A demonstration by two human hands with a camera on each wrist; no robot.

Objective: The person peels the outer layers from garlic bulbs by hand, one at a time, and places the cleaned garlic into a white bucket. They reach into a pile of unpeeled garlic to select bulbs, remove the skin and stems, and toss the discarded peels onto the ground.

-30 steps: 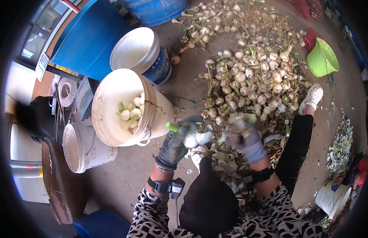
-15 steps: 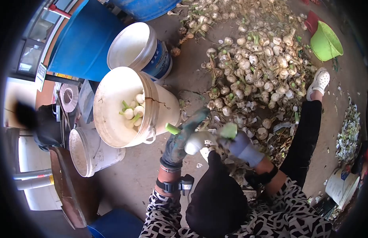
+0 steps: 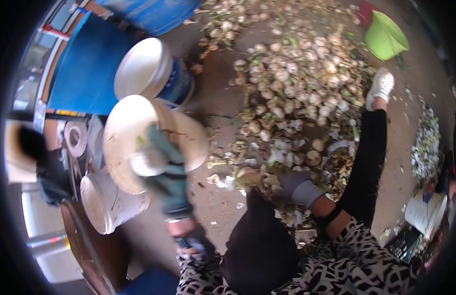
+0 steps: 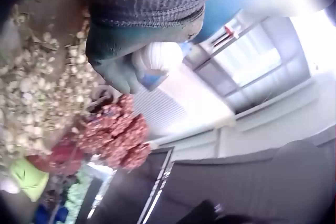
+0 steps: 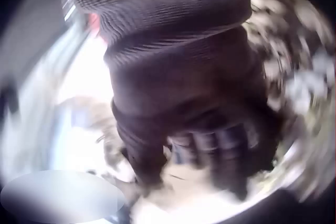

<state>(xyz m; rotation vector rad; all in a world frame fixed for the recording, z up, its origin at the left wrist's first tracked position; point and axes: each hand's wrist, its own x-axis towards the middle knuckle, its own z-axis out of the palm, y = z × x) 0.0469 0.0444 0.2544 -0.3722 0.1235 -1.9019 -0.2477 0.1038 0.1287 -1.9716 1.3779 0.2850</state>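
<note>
Holding a peeled white bulb (image 3: 145, 164) in the gloved left hand (image 3: 164, 167) over the mouth of the big white bucket (image 3: 120, 129), at ten o'clock from the dark knee; fingers curled around it, motion blur softening the outline. Right hand (image 3: 293, 186), grey-gloved, low at three o'clock beside the peelings (image 3: 260, 179), seemingly bunched on scraps, grip too blurred to tell. Unpeeled bulbs (image 3: 296, 78) heaped at one o'clock, green tub (image 3: 385, 37) beyond.

Seen from the left wrist: teal fingers (image 4: 113, 58) wrapped round the pale, ribbed bulb (image 4: 160, 58), bulb poking out toward three o'clock of the palm. Long axis and stalk end not readable here.

Seen from the right wrist: dark knit glove (image 5: 184, 98) filling the frame, fingers (image 5: 220, 145) bent downward, contents hidden by blur.

Best done, probably, by carrying the bulb well inside the rim before loosening the grip, dropping it low among those already inside
</note>
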